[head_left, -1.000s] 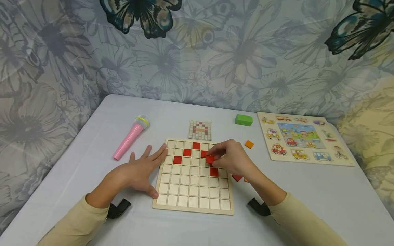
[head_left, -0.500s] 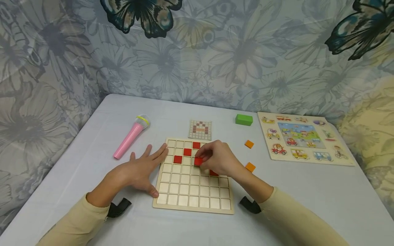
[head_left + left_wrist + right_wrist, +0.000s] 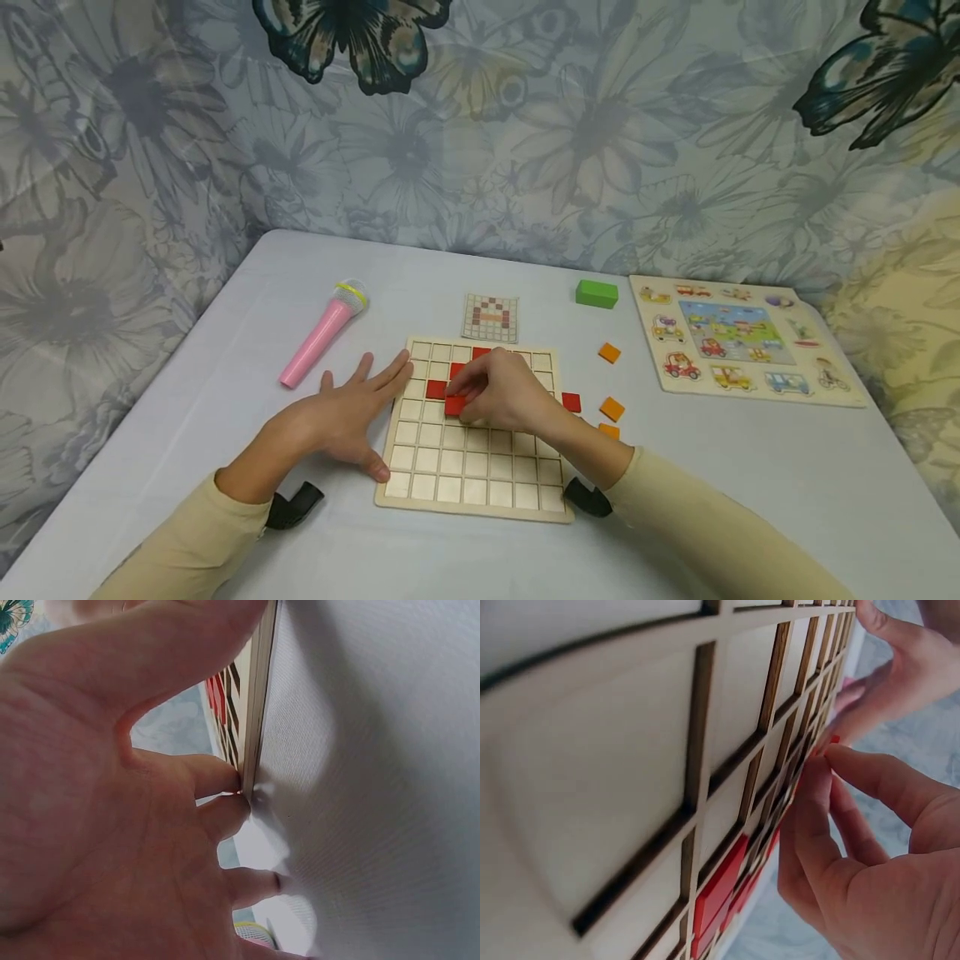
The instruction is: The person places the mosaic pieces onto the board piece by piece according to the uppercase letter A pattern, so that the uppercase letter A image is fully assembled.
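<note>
My right hand (image 3: 510, 396) pinches a small red square tile (image 3: 453, 407) between thumb and fingers, low over the left-middle cells of a wooden grid board (image 3: 450, 462). A red tile (image 3: 435, 389) set in a cell lies just above and left of it. Other red tiles (image 3: 718, 889) sit in cells in the right wrist view; in the head view the right hand hides some. My left hand (image 3: 333, 425) lies spread with fingers straight, fingertip and thumb touching the board's left edge. The left wrist view shows this palm (image 3: 112, 840) beside the board's side (image 3: 259, 697).
Right of the board lie a loose red tile (image 3: 571, 402) and several orange tiles (image 3: 612, 409). Behind it is a small pattern card (image 3: 491, 317). A pink toy microphone (image 3: 318, 342) lies at left, a green block (image 3: 597, 293) and a picture puzzle board (image 3: 738, 333) at back right.
My right hand has moved left across the board with the red tile, from the right-hand cells to the left-middle ones. My left hand has stayed at the board's edge.
</note>
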